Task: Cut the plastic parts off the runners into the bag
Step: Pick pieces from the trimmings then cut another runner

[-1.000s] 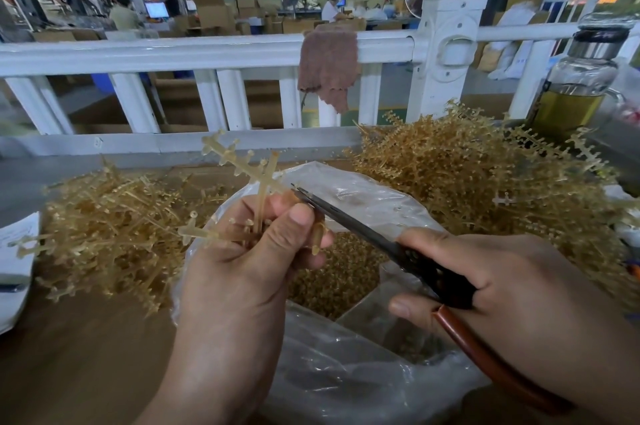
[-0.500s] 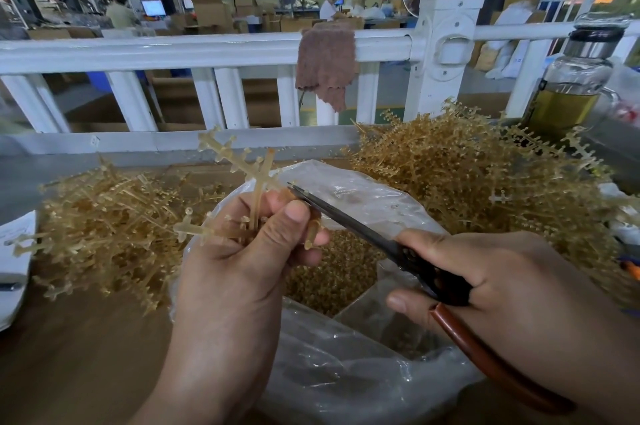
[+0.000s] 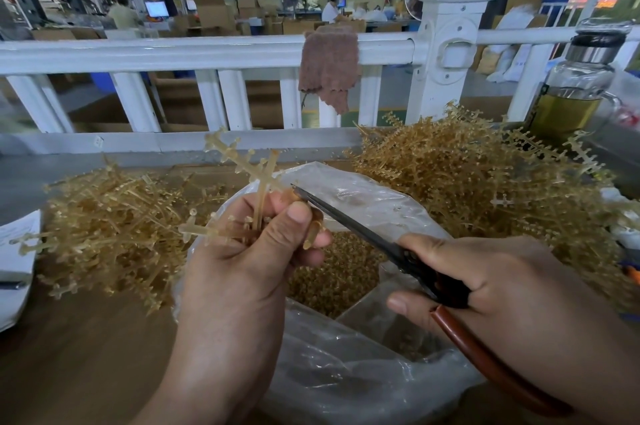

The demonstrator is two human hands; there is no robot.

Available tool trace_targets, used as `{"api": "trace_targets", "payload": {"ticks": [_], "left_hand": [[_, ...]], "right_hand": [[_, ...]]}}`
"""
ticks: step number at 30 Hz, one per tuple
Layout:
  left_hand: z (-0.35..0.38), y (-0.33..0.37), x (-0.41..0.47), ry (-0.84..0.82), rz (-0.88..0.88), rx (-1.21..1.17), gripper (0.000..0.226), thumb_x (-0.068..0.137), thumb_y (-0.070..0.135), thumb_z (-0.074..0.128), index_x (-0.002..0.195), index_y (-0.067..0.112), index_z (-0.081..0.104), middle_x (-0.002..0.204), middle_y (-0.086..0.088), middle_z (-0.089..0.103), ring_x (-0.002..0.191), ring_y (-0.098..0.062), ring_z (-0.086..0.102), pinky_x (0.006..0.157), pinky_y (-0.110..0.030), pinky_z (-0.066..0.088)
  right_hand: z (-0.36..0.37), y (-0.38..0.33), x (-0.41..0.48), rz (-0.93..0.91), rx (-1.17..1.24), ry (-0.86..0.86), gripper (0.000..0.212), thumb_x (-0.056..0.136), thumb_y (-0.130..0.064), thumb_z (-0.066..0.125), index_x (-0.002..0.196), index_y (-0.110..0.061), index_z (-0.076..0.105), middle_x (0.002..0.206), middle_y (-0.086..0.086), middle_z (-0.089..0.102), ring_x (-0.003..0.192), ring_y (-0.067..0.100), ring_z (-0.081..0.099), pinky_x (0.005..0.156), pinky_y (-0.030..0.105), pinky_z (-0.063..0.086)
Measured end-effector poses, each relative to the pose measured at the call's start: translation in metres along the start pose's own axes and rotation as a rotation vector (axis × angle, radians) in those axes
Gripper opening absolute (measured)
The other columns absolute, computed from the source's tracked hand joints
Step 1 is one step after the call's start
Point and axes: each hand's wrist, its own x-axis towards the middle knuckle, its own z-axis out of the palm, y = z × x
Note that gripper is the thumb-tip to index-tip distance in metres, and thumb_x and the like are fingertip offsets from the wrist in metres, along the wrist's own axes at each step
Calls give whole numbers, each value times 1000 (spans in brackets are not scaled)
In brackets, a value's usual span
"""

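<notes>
The runner (image 3: 258,178) sits above the open mouth of the bag (image 3: 367,197). The left hand (image 3: 242,272) grips it, thumb and fingers curled round its stem, and its branches stick up and out to the left of the bag. The right hand (image 3: 491,286) is clenched on the brown handle of the scissors (image 3: 349,222). Their dark blades reach across the bag and meet the runner just beside the left thumb. I cannot tell whether the blade tips are parted.

For a clean cut, the blades should bite right at the joint where a part meets its branch, with that part hanging over the bag's mouth. It should then drop onto the cut parts (image 3: 332,272) heaped inside. The thumb lies very near the blades, so turning the runner looks safer than swinging the scissors.

The left pile (image 3: 104,227) and the taller right pile (image 3: 467,182) crowd the bag on both sides, and a white railing (image 3: 207,53) closes off the far side. A bottle (image 3: 571,88) stands beyond the right pile. Open room is mainly over the bag and on the desk (image 3: 69,355) nearer the person. The bag's rim is soft and sagging, so a snipped part could bounce out.
</notes>
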Motion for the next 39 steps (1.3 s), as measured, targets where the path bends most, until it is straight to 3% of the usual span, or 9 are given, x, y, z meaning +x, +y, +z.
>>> {"api": "trace_targets", "payload": {"ticks": [2, 5, 8, 11, 20, 24, 29, 34, 39], "left_hand": [[0, 0, 0, -2, -2, -8, 3, 82, 22, 72, 79, 22, 70, 73, -4, 68, 69, -16, 68, 62, -23, 55], [0, 1, 0, -7, 0, -19, 3, 79, 25, 74, 78, 24, 71, 74, -4, 68, 69, -16, 68, 62, -23, 55], [0, 0, 0, -22, 8, 2, 4, 77, 28, 75, 76, 27, 71, 76, -3, 69, 69, -15, 67, 62, -23, 54], [0, -1, 0, -28, 22, 38, 6, 81, 24, 72, 76, 28, 70, 77, -1, 69, 69, -15, 67, 62, -24, 55], [4, 1, -1, -22, 22, 17, 8, 78, 21, 72, 73, 27, 69, 72, -3, 67, 66, -17, 65, 61, -25, 55], [3, 2, -1, 61, 1, 40, 17, 65, 22, 84, 72, 26, 69, 80, -8, 69, 68, -24, 70, 64, -30, 58], [0, 2, 1, 155, 22, 101, 17, 84, 35, 67, 73, 22, 67, 78, -10, 69, 74, -22, 68, 66, -29, 58], [4, 4, 2, 165, 5, 76, 17, 79, 30, 81, 70, 23, 69, 73, -6, 66, 71, -17, 65, 68, -29, 57], [6, 4, 0, 211, -17, 57, 15, 73, 35, 69, 70, 21, 69, 72, -6, 66, 70, -17, 65, 74, -36, 55]], "right_hand": [[1, 0, 0, 3, 3, 7, 61, 76, -69, 52, 123, -32, 63, 73, -18, 69, 66, -7, 62, 60, 13, 48], [4, 0, -1, 20, 26, -3, 65, 74, -76, 50, 132, -45, 46, 81, -18, 70, 71, -7, 64, 63, 17, 52], [7, 1, -1, 24, 26, -9, 56, 72, -81, 45, 123, -58, 37, 91, -18, 68, 76, -5, 65, 64, 21, 54], [9, 2, 0, 37, 15, 15, 56, 72, -82, 45, 122, -60, 33, 93, -16, 68, 81, -4, 64, 71, 20, 51], [6, 5, 2, -1, 19, -37, 58, 78, -74, 47, 127, -42, 47, 75, -14, 68, 65, -5, 63, 54, 19, 48], [6, 7, 1, 7, 9, -48, 59, 78, -76, 45, 125, -41, 53, 76, -19, 67, 69, -7, 62, 61, 15, 48], [8, 7, 2, 41, -31, -83, 67, 72, -82, 35, 126, -46, 51, 75, -22, 64, 78, -8, 59, 66, 9, 44], [9, 4, 2, 59, -21, -89, 74, 67, -82, 31, 128, -48, 56, 75, -25, 62, 85, -7, 58, 67, 6, 42], [12, 5, 2, 59, -12, -92, 78, 66, -84, 27, 131, -51, 53, 84, -26, 66, 84, -9, 59, 74, 8, 45]]}}
